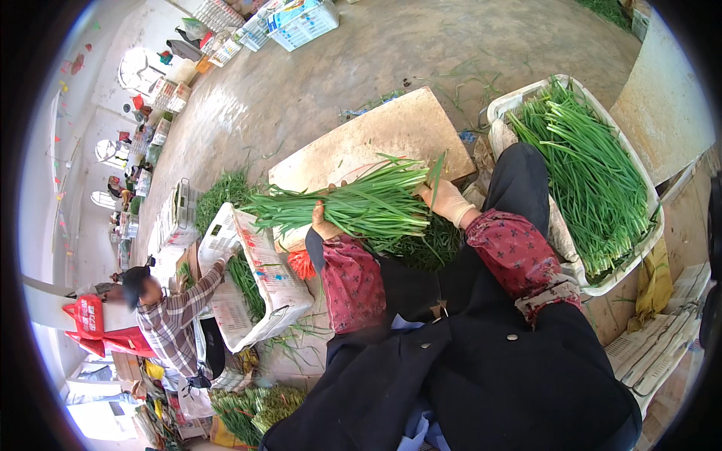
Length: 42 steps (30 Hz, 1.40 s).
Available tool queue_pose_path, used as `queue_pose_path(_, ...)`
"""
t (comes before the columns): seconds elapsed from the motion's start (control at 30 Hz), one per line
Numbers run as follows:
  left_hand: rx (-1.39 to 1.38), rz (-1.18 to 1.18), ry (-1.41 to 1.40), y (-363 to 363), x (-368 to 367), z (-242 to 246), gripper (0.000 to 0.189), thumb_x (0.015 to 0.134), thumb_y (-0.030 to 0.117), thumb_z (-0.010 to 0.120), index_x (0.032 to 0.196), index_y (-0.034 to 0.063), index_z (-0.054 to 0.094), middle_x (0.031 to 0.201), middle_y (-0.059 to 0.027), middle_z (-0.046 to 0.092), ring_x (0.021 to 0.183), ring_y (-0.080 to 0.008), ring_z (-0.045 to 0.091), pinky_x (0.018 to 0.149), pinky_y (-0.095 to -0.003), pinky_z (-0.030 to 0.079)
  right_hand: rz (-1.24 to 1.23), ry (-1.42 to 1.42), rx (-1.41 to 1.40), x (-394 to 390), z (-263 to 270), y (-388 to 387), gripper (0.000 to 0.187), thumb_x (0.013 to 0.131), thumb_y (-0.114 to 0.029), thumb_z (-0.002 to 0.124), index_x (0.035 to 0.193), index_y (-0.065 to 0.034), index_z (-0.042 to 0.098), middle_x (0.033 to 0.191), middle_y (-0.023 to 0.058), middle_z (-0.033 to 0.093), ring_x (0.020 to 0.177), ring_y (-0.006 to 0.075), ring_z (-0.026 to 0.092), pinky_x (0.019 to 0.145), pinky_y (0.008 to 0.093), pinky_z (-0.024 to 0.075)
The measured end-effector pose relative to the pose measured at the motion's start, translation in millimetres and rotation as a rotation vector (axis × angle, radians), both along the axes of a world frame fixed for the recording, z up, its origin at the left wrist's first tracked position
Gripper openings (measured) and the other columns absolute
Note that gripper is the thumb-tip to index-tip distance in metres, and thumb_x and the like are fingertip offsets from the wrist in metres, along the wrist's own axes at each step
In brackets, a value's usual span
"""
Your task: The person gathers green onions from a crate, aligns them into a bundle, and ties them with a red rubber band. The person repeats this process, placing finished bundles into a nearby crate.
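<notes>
A thick bunch of garlic chives (366, 197) lies across my hands above my lap. My bare-looking left hand (326, 222) grips it from below, around the leafy half, with the thumb on the near side. My right hand (447, 202), in a pale glove, has its fingers on the paler stem ends and a loose leaf standing up by the thumb. Behind the bunch is a worn, pale board (372, 135). Loose greens (428, 245) lie in the shadow under the bunch. A bundle of red ties (302, 265) hangs beside my left sleeve.
A white crate of chives (586, 175) stands beside my right knee. At the left, a person in a checked shirt (175, 327) reaches into a tilted white crate (276, 287). Greens (225, 194) are heaped beyond it. Stacked crates (665, 332) stand at the lower right.
</notes>
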<state>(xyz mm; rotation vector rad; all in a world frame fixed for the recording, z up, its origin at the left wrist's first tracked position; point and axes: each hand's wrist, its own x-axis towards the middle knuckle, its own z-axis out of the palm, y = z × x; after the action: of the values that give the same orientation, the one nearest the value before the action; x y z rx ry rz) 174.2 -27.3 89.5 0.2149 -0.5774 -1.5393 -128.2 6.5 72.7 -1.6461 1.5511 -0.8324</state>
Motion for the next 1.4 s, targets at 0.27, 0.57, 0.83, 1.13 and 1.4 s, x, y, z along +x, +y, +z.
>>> queue_pose_path(0.27, -0.117, 0.049, -0.039, -12.0, 38.2, -19.1, 0.037, 0.094, 0.031, 0.077, 0.126, 0.0130, 0.075, 0.136, -0.0108, 0.072, 0.141, -0.0457, 0.056, 0.121, -0.0726, 0.038, 0.132, 0.607, 0.250, -45.8, -4.0, -9.5, 0.044, 0.095, -0.025, 0.070, 0.131, 0.0001, 0.071, 0.119, 0.0261, 0.077, 0.113, 0.0375, 0.076, 0.095, 0.0452, 0.0598)
queue_pose_path(0.57, -0.167, 0.031, 0.021, -5.1, 33.6, -5.2, 0.030, 0.097, 0.032, 0.073, 0.122, 0.0152, 0.075, 0.132, -0.0085, 0.073, 0.138, -0.0374, 0.060, 0.126, -0.0655, 0.036, 0.373, -0.692, 0.635, -2.6, 20.6, 2.0, 0.042, 0.101, -0.016, 0.065, 0.141, -0.0020, 0.063, 0.115, 0.0102, 0.076, 0.088, 0.0196, 0.075, 0.075, 0.0365, 0.0605)
queue_pose_path(0.83, -0.140, 0.093, 0.036, -4.0, 38.5, -3.5, 0.022, 0.094, 0.025, 0.073, 0.113, 0.0148, 0.076, 0.122, -0.0022, 0.077, 0.134, -0.0252, 0.064, 0.131, -0.0630, 0.031, 0.139, 0.575, 0.084, -40.5, -3.4, -19.4, 0.030, 0.098, -0.024, 0.061, 0.108, -0.0035, 0.080, 0.111, 0.0226, 0.079, 0.103, 0.0397, 0.076, 0.089, 0.0491, 0.0597)
queue_pose_path(1.13, -0.196, 0.110, 0.035, -14.5, 39.7, -13.4, 0.026, 0.092, 0.022, 0.076, 0.115, 0.0130, 0.077, 0.122, -0.0047, 0.077, 0.136, -0.0283, 0.064, 0.128, -0.0662, 0.035, 0.196, -0.190, -0.312, 10.0, 41.9, 13.0, 0.032, 0.095, -0.037, 0.077, 0.105, -0.0070, 0.080, 0.095, 0.0168, 0.079, 0.090, 0.0358, 0.076, 0.079, 0.0426, 0.0597)
queue_pose_path(1.4, -0.049, 0.102, 0.028, 2.7, 12.8, 5.0, 0.027, 0.092, 0.021, 0.076, 0.118, 0.0165, 0.075, 0.117, -0.0040, 0.079, 0.128, -0.0284, 0.067, 0.125, -0.0674, 0.038, 0.013, 0.079, -0.483, 33.5, 22.1, 6.6, 0.028, 0.096, -0.040, 0.074, 0.097, -0.0124, 0.078, 0.087, 0.0120, 0.077, 0.082, 0.0371, 0.074, 0.072, 0.0487, 0.0580)
